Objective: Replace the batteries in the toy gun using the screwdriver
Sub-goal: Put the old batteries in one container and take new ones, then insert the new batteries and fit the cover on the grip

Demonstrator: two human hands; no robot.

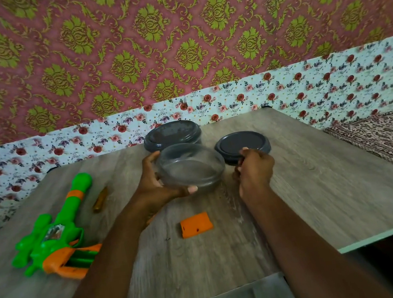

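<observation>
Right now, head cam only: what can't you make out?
- Round clear-lidded container: contents blurred behind the cloudy lid, left hand holding it.
- Right hand: curled fingers hide whether it holds anything.
- Amber-handled screwdriver: tip blurred.
- Green and orange toy gun: battery bay hidden.
- Small dark speck beside orange cover: too small.
</observation>
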